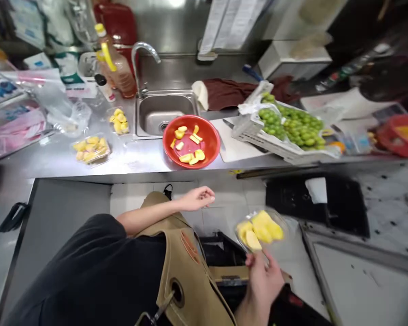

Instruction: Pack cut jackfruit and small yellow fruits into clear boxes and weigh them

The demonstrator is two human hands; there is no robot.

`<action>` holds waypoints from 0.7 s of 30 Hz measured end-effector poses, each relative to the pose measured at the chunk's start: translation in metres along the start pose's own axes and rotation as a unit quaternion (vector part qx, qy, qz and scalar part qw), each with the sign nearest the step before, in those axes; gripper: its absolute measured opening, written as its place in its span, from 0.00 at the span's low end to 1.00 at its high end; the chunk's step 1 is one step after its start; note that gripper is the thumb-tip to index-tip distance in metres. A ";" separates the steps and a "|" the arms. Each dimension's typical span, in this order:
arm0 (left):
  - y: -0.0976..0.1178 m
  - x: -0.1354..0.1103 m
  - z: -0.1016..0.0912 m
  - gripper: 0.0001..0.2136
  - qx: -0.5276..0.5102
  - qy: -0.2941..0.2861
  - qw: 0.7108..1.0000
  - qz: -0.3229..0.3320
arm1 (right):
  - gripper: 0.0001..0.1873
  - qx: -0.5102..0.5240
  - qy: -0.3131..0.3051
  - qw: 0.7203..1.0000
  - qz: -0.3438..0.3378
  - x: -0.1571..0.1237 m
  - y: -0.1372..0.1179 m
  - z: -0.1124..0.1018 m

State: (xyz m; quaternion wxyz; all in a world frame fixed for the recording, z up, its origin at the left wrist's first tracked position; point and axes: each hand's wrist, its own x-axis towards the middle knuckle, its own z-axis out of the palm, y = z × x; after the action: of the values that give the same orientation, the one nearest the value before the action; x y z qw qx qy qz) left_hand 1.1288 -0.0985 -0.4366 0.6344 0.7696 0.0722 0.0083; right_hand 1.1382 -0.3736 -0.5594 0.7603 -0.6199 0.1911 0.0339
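Hands well apart, neither touching the other. Right hand [262, 286] low in the view, fingers [255, 260] wrapped around the near edge of a clear plastic tub [281, 220], gripping it and lifting it tilted above a black bin [221, 253], the inside of the bin too dark to make out. Heaped in the tub, yellow fruit chunks [263, 227], 1 pale piece lying closest to the fingers. Left hand [197, 199] open and empty, fingers loosely curled, raised in midair and touching nothing, at the end of a bare forearm crossing a tan apron [187, 267] worn over a black shirt [64, 271]. Well beyond both hands, a stainless steel counter [64, 164] with a red bowl [215, 136] of similar yellow chunks near its front edge, and 2 small clear tubs of yellow chunks [91, 149] to the left of the bowl. Behind the bowl, a steel sink [166, 113] with a curved faucet [146, 50], beside a plastic bottle of amber liquid [120, 77]. To the right, a white cutting board [229, 147] partly under a white crate [258, 136] of green grapes [292, 127], with a brown cloth [227, 93] behind.
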 end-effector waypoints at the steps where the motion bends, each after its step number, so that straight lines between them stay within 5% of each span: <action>1: 0.008 0.005 -0.008 0.13 -0.005 0.029 0.999 0.024 | 0.27 -0.011 -0.063 0.998 -0.023 0.004 -0.025 0.031; 6: 0.043 0.006 -0.090 0.06 0.009 0.270 0.952 0.143 | 0.34 -0.044 -0.364 0.927 -0.085 -0.002 -0.128 0.187; 9: 0.047 -0.023 -0.157 0.05 0.024 0.430 0.889 0.158 | 0.32 -0.080 -0.493 0.858 -0.117 -0.019 -0.171 0.273; 12: 0.035 -0.059 -0.203 0.04 0.172 0.560 0.802 0.113 | 0.23 -0.115 -0.568 0.803 -0.138 -0.045 -0.200 0.358; 16: 0.012 -0.085 -0.216 0.10 0.349 0.602 0.716 0.047 | 0.08 -0.164 -0.620 0.755 -0.138 -0.105 -0.216 0.467; 21: -0.005 -0.083 -0.203 0.14 0.323 0.728 0.604 0.027 | 0.11 -0.229 -0.664 0.695 -0.151 -0.200 -0.218 0.574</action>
State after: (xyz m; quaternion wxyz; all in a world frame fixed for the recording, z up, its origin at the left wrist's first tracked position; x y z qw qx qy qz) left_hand 1.0251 0.0900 -0.3957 0.0823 0.6657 0.4871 0.5593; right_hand 1.1590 0.1624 -0.1995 0.5187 -0.6117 -0.4733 0.3644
